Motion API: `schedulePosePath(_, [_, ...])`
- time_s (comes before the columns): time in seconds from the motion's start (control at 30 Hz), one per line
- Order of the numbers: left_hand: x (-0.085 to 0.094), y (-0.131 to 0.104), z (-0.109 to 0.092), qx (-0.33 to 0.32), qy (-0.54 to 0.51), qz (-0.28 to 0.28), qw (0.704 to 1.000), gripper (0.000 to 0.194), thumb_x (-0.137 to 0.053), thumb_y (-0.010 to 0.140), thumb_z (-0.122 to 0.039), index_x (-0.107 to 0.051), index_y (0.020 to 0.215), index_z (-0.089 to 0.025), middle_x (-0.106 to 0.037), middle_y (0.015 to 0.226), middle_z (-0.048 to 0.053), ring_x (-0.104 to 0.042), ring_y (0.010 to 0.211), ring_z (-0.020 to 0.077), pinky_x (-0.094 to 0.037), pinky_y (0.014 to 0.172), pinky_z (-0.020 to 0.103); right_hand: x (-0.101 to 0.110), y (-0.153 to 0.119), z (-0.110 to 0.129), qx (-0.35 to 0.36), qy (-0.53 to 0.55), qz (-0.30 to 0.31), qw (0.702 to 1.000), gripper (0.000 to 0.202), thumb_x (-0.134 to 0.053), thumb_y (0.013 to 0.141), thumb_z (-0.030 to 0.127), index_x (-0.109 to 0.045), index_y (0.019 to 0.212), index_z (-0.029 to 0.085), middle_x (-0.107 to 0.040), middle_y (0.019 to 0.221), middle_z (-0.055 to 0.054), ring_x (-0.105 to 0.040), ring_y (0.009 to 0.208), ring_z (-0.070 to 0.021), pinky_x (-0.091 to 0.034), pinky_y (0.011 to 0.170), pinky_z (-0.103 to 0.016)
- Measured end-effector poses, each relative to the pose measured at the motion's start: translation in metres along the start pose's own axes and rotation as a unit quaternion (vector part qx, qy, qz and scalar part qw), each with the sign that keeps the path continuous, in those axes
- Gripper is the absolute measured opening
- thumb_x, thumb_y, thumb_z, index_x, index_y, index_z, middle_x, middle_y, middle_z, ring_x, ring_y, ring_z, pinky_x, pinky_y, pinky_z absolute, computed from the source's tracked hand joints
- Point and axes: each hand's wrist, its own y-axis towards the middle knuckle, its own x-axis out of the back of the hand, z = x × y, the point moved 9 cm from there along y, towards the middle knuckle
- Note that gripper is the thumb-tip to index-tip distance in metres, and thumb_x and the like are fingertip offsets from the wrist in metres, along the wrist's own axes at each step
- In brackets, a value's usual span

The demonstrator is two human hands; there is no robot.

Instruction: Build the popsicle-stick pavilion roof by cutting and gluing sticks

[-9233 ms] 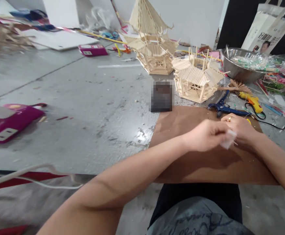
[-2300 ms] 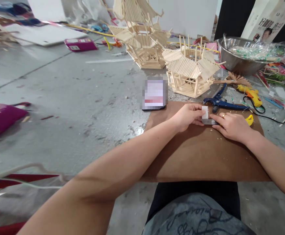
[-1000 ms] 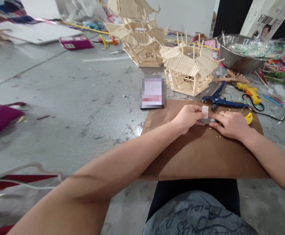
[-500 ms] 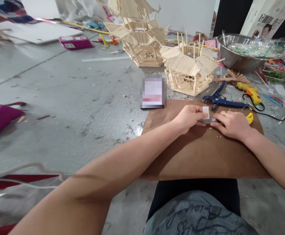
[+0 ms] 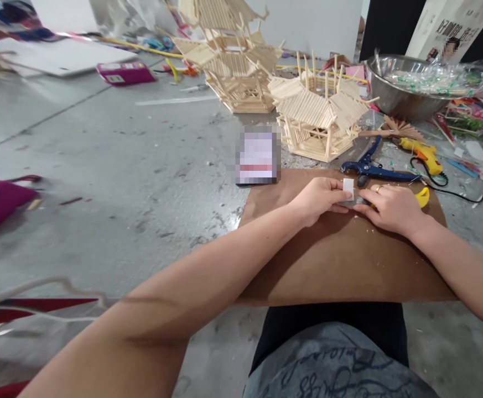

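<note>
My left hand [image 5: 313,200] pinches a small white piece [image 5: 348,188], like a scrap of paper or card, between thumb and fingers. Close to its right, my right hand [image 5: 394,207], with a ring on one finger, is closed over a yellow-handled tool [image 5: 422,197]. The tool's kind is mostly hidden by the hand; only a curved yellow end shows beyond it. A greyish bit lies between the two hands' fingertips. Both hands rest low over a brown board [image 5: 332,260]. Just beyond them lies a blue plier-like cutter [image 5: 374,168].
Behind the board stand a short stick pavilion [image 5: 320,119] and a taller stick tower [image 5: 241,66]. A phone-like screen [image 5: 258,157] lies left of them. At right are a yellow glue gun [image 5: 424,155] with a black cord and a steel bowl [image 5: 411,94]. Purple packs [image 5: 127,73] lie leftward.
The view has shifted slightly. The hands keep nearly the same pose, the white piece still in the left; the right fingers have moved very slightly left.
</note>
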Motion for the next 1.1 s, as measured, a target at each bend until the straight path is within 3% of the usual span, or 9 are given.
schedulePosePath(0.23, [-0.0012, 0.0024, 0.0009, -0.028, 0.015, -0.012, 0.999, 0.018, -0.071, 0.064, -0.016, -0.061, 0.078, -0.01, -0.065, 0.065, 0.001, -0.061, 0.06, 0.0081, -0.05, 0.064, 0.022, 0.0004, -0.0006, 0.0008, 0.002, -0.01, -0.001, 1.0, 0.05, -0.028, 0.088, 0.052, -0.064, 0.098, 0.019, -0.065, 0.079, -0.006, -0.057, 0.071, -0.0171, -0.028, 0.057, -0.027])
schedulePosePath(0.83, [-0.0067, -0.0012, -0.0007, -0.018, 0.03, 0.0, 0.999, 0.008, -0.066, 0.065, -0.008, -0.061, 0.07, -0.011, -0.063, 0.061, -0.001, -0.059, 0.057, 0.0062, -0.048, 0.061, 0.019, -0.0026, -0.0006, 0.0017, -0.008, 0.008, 0.033, 0.999, 0.052, -0.025, 0.089, 0.052, -0.063, 0.098, 0.019, -0.066, 0.082, -0.007, -0.057, 0.072, -0.017, -0.028, 0.058, -0.027])
schedulePosePath(1.1, [-0.0049, -0.0015, -0.0008, -0.014, 0.004, 0.008, 1.0, 0.014, -0.069, 0.066, -0.014, -0.061, 0.076, -0.011, -0.064, 0.064, 0.001, -0.06, 0.058, 0.0077, -0.049, 0.064, 0.022, 0.0016, 0.0002, -0.0013, -0.014, 0.008, 0.002, 1.0, 0.051, -0.026, 0.088, 0.052, -0.064, 0.095, 0.018, -0.066, 0.08, -0.007, -0.059, 0.072, -0.0173, -0.028, 0.057, -0.027])
